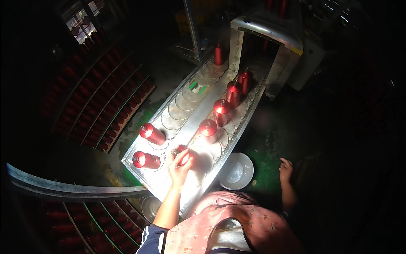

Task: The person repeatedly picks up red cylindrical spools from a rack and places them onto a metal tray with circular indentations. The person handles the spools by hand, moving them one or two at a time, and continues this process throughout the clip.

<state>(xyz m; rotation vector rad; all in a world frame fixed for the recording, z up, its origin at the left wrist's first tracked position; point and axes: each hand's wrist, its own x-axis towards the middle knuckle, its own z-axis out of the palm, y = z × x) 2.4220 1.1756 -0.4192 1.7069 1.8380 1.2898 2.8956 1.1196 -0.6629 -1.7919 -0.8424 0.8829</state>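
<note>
My left hand (179,172) is closed around the upper part of a shiny red metal bottle (182,157) at the near end of a metal conveyor table (165,182). Glare washes out the surface around it. To its left stand two more red bottles, one nearer (146,160) and one farther (152,134). Up the right-hand lane runs a row of several red bottles, the closest (208,130) just beyond my left hand. My right hand (286,169) is off the table to the right, with fingers apart and nothing in them.
Round plates (172,120) line both lanes. At the far end the right lane enters a metal tunnel housing (266,34); a lone bottle (218,56) stands beside it. A pale bowl (237,171) sits off the right edge. Racks of red bottles (105,93) and a curved rail (67,190) lie left.
</note>
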